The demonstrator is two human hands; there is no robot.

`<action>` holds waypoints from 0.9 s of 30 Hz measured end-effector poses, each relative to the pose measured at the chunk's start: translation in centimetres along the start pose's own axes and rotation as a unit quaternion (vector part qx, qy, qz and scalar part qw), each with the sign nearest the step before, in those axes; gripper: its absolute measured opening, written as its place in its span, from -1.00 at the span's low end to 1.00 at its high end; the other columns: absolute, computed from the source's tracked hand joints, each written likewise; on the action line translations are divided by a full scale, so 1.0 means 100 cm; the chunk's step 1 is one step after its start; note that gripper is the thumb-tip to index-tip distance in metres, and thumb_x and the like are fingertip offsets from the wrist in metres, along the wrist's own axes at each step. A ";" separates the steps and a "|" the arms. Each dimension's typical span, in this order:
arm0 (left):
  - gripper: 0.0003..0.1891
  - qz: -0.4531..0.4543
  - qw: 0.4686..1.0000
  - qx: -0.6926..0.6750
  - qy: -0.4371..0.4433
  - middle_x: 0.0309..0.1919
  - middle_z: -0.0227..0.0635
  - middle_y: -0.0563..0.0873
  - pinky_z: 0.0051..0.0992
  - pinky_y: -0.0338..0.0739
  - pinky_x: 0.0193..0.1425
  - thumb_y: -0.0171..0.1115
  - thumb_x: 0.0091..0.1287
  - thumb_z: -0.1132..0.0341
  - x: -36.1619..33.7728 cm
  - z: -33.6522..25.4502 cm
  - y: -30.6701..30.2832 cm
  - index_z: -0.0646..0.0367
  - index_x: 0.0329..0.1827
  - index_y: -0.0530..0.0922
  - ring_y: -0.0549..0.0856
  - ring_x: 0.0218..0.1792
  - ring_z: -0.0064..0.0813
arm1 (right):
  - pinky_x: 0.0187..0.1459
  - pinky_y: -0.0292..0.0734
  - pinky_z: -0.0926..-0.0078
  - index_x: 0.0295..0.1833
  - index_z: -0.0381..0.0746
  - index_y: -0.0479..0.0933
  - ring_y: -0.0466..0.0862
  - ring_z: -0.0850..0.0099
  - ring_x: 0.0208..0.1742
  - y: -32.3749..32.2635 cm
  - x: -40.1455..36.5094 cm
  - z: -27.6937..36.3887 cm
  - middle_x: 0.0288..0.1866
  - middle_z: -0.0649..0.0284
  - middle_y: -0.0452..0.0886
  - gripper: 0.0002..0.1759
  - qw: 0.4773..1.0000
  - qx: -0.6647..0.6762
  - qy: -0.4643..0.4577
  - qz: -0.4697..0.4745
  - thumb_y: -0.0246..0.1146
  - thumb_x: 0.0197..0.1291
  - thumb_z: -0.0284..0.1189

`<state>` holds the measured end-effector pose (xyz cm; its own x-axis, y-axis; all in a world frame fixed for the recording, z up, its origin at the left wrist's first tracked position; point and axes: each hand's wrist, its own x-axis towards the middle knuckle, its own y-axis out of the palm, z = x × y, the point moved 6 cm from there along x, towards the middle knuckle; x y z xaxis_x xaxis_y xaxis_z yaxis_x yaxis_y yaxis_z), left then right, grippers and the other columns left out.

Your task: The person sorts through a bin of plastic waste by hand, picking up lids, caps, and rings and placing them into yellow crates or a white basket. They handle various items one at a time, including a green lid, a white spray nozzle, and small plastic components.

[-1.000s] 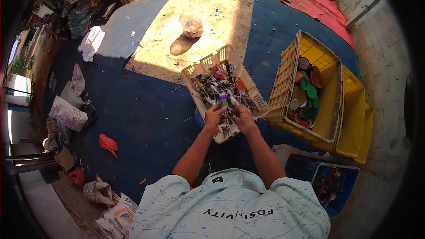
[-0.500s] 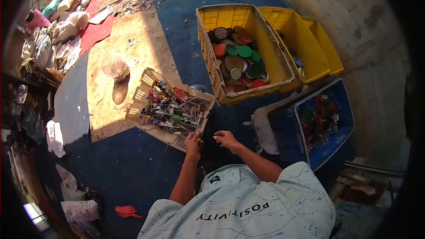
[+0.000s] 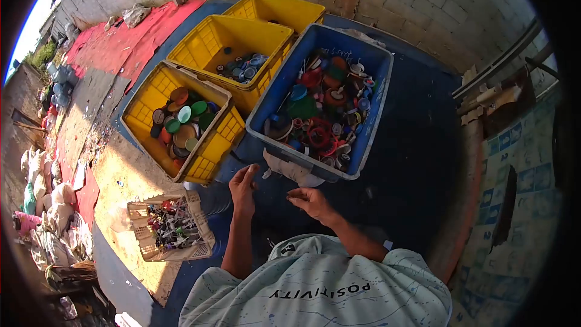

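My left hand (image 3: 244,188) is raised in front of me with its fingers bent together, between the yellow crate of lids and the blue crate. To its right, my right hand (image 3: 308,201) hangs below the blue crate (image 3: 365,145), fingers curled towards the thumb. Anything pinched in either hand is too small to make out. Mixed caps, rings and lids fill the bottom of the blue crate. Round lids (image 3: 181,122) in green, orange and brown lie in the nearest yellow crate (image 3: 221,139). A beige basket (image 3: 203,227) with small mixed pieces sits lower left.
Two more yellow crates (image 3: 193,48) stand behind, one holding bluish caps (image 3: 248,68). White sacks (image 3: 57,206) are piled at the far left. A block wall (image 3: 411,0) runs along the back, and a patterned sheet (image 3: 520,206) lies at the right.
The view has turned to the right, so the blue crate is now ahead and the beige basket lies further left. My hands have moved from beside the basket to the blue crate's near side.
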<state>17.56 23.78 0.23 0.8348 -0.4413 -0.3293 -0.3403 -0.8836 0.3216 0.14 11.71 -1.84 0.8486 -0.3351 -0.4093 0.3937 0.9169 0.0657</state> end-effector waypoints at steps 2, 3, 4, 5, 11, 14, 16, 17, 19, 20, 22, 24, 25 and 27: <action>-0.76 0.019 1.000 0.003 -0.014 -0.22 -0.34 0.73 -0.68 0.32 -0.46 0.28 0.35 0.24 -0.006 0.017 0.060 0.27 -0.13 0.66 0.41 -0.54 -0.78 | -0.14 0.47 0.62 0.07 -0.28 0.58 0.59 0.61 -0.17 -0.065 -0.035 0.006 -0.12 0.30 0.68 -0.67 0.998 0.053 0.022 -0.039 0.27 0.25 -0.33; -0.76 0.028 0.999 0.002 -0.021 -0.23 -0.34 0.73 -0.68 0.32 -0.46 0.28 0.35 0.24 -0.007 0.027 0.088 0.27 -0.13 0.66 0.41 -0.54 -0.77 | -0.15 0.46 0.64 0.07 -0.27 0.57 0.58 0.63 -0.17 -0.097 -0.051 0.004 -0.10 0.32 0.68 -0.67 0.995 0.081 0.018 -0.063 0.25 0.27 -0.34; -0.75 0.045 0.999 0.007 -0.024 -0.23 -0.33 0.73 -0.67 0.32 -0.46 0.28 0.35 0.24 -0.008 0.035 0.116 0.27 -0.13 0.66 0.41 -0.54 -0.77 | -0.15 0.44 0.65 0.08 -0.27 0.56 0.58 0.65 -0.17 -0.126 -0.065 0.003 -0.09 0.34 0.68 -0.68 0.990 0.108 0.016 -0.086 0.24 0.28 -0.35; -0.75 0.060 0.998 0.012 -0.028 -0.24 -0.33 0.73 -0.67 0.32 -0.46 0.28 0.34 0.24 -0.008 0.044 0.140 0.27 -0.13 0.66 0.42 -0.54 -0.76 | -0.16 0.44 0.65 0.06 -0.26 0.57 0.57 0.65 -0.18 -0.154 -0.077 0.003 -0.10 0.34 0.68 -0.70 0.984 0.127 0.007 -0.121 0.24 0.28 -0.35; -0.81 0.115 0.988 -0.008 -0.104 -0.24 -0.36 0.73 -0.69 0.37 -0.49 0.26 0.36 0.24 0.003 0.086 0.263 0.18 -0.15 0.63 0.48 -0.57 -0.76 | -0.20 0.44 0.65 0.00 -0.24 0.59 0.56 0.64 -0.25 -0.271 -0.107 0.018 -0.14 0.31 0.68 -0.77 0.940 0.224 -0.027 -0.257 0.23 0.27 -0.39; -0.84 0.122 0.985 -0.017 -0.125 -0.25 -0.37 0.72 -0.70 0.38 -0.49 0.25 0.36 0.25 0.021 0.110 0.312 0.16 -0.20 0.63 0.48 -0.58 -0.77 | -0.21 0.43 0.66 -0.01 -0.23 0.60 0.56 0.63 -0.26 -0.310 -0.097 0.027 -0.14 0.31 0.68 -0.78 0.933 0.246 -0.032 -0.262 0.22 0.28 -0.41; -0.86 0.118 0.985 -0.028 -0.126 -0.29 -0.40 0.71 -0.71 0.36 -0.54 0.25 0.37 0.26 0.035 0.123 0.342 0.14 -0.18 0.61 0.48 -0.60 -0.78 | -0.22 0.42 0.67 -0.02 -0.23 0.60 0.56 0.62 -0.27 -0.337 -0.084 0.034 -0.15 0.30 0.68 -0.79 0.935 0.251 -0.037 -0.247 0.21 0.28 -0.43; -0.86 0.112 0.985 -0.030 -0.128 -0.30 -0.41 0.70 -0.72 0.35 -0.55 0.24 0.37 0.27 0.043 0.130 0.355 0.14 -0.17 0.61 0.47 -0.60 -0.79 | -0.22 0.42 0.68 -0.02 -0.24 0.60 0.56 0.62 -0.27 -0.351 -0.077 0.036 -0.15 0.29 0.68 -0.79 0.939 0.246 -0.031 -0.239 0.21 0.28 -0.44; -0.85 0.100 0.986 -0.048 -0.124 -0.35 -0.44 0.68 -0.73 0.31 -0.59 0.24 0.37 0.27 0.060 0.140 0.381 0.16 -0.15 0.59 0.46 -0.60 -0.80 | -0.23 0.41 0.69 -0.02 -0.25 0.60 0.56 0.62 -0.27 -0.381 -0.056 0.041 -0.15 0.28 0.68 -0.80 0.949 0.229 -0.020 -0.215 0.20 0.28 -0.45; -0.85 0.090 0.987 -0.055 -0.122 -0.34 -0.43 0.69 -0.73 0.29 -0.58 0.24 0.37 0.27 0.072 0.149 0.393 0.16 -0.16 0.59 0.44 -0.61 -0.80 | -0.24 0.41 0.70 -0.01 -0.25 0.60 0.56 0.64 -0.27 -0.400 -0.044 0.043 -0.15 0.29 0.68 -0.79 0.956 0.211 -0.014 -0.203 0.21 0.28 -0.45; -0.85 0.058 0.989 -0.063 -0.124 -0.33 -0.40 0.70 -0.73 0.25 -0.56 0.24 0.37 0.28 0.092 0.162 0.409 0.18 -0.18 0.59 0.41 -0.62 -0.81 | -0.26 0.41 0.73 -0.01 -0.25 0.60 0.55 0.67 -0.27 -0.428 -0.019 0.046 -0.14 0.32 0.69 -0.79 0.968 0.181 0.010 -0.171 0.23 0.28 -0.44; -0.83 0.035 0.988 -0.092 -0.123 -0.35 -0.46 0.68 -0.72 0.27 -0.50 0.24 0.36 0.27 0.102 0.168 0.423 0.18 -0.15 0.58 0.40 -0.58 -0.80 | -0.26 0.39 0.68 -0.02 -0.29 0.58 0.55 0.62 -0.26 -0.450 -0.003 0.069 -0.16 0.25 0.67 -0.80 0.977 0.156 0.007 -0.142 0.19 0.28 -0.49; -0.82 0.025 0.988 -0.099 -0.112 -0.33 -0.47 0.68 -0.72 0.28 -0.48 0.24 0.36 0.26 0.104 0.164 0.427 0.18 -0.14 0.58 0.40 -0.57 -0.80 | -0.25 0.39 0.68 -0.02 -0.30 0.58 0.55 0.62 -0.26 -0.458 0.004 0.082 -0.16 0.25 0.67 -0.79 0.982 0.141 0.012 -0.122 0.19 0.28 -0.49; -0.81 -0.012 0.987 -0.118 -0.105 -0.32 -0.48 0.68 -0.71 0.29 -0.46 0.26 0.34 0.25 0.107 0.171 0.425 0.18 -0.13 0.58 0.41 -0.55 -0.79 | -0.25 0.39 0.68 -0.01 -0.30 0.58 0.55 0.62 -0.27 -0.475 0.021 0.100 -0.15 0.25 0.67 -0.79 0.990 0.115 0.014 -0.081 0.20 0.28 -0.49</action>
<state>4.65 -21.20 -4.84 0.7253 -0.4647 -0.5079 -0.1905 -0.8444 0.5007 -13.29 -34.73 3.26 0.7592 -0.4644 -0.4560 0.5964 0.7769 0.2017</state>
